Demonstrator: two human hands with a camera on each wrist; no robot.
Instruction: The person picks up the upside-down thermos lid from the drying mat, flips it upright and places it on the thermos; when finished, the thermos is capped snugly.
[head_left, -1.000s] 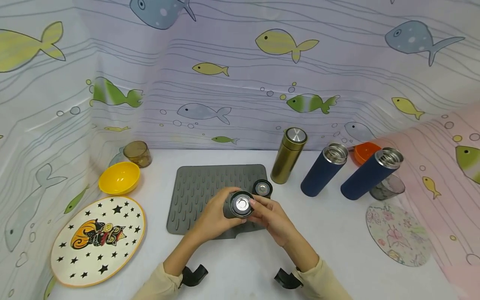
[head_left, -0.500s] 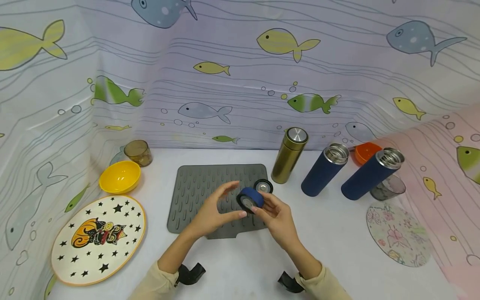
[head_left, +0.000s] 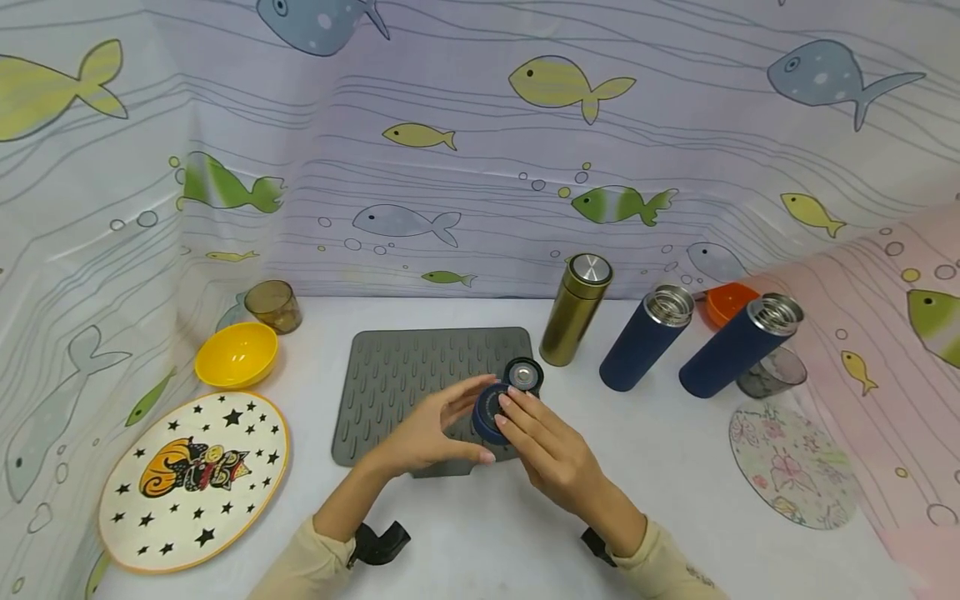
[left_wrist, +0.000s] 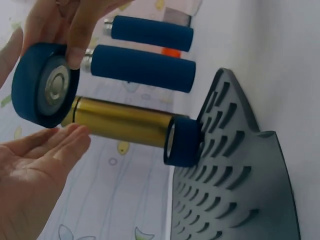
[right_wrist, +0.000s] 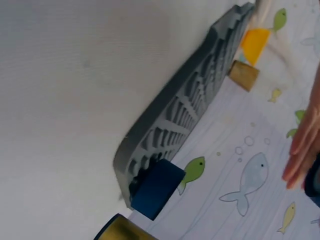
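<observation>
A round blue bottle lid (head_left: pixel 486 417) is held above the grey drying mat (head_left: pixel 390 392), top up, its silver underside toward the mat. My right hand (head_left: pixel 555 458) grips it, fingers over the top; in the left wrist view the thumb presses the rim of the lid (left_wrist: pixel 30 85). My left hand (head_left: pixel 420 433) is beside the lid with fingers spread and holds nothing; its fingers (left_wrist: pixel 65 150) stay apart from the lid. A second blue lid (head_left: pixel 523 375) lies on the mat's right edge, underside up.
Behind and right stand a gold flask (head_left: pixel 573 312) with its cap on and two uncapped blue flasks (head_left: pixel 645 342). An orange bowl (head_left: pixel 727 304), grey glass (head_left: pixel 776 372) and floral mat (head_left: pixel 791 467) are at right. A yellow bowl (head_left: pixel 236 356), brown glass (head_left: pixel 273 307) and owl plate (head_left: pixel 195 525) are left.
The lid has been turned from underside up to top up. My left hand has let go of it, and my right hand has shifted its fingers onto the top.
</observation>
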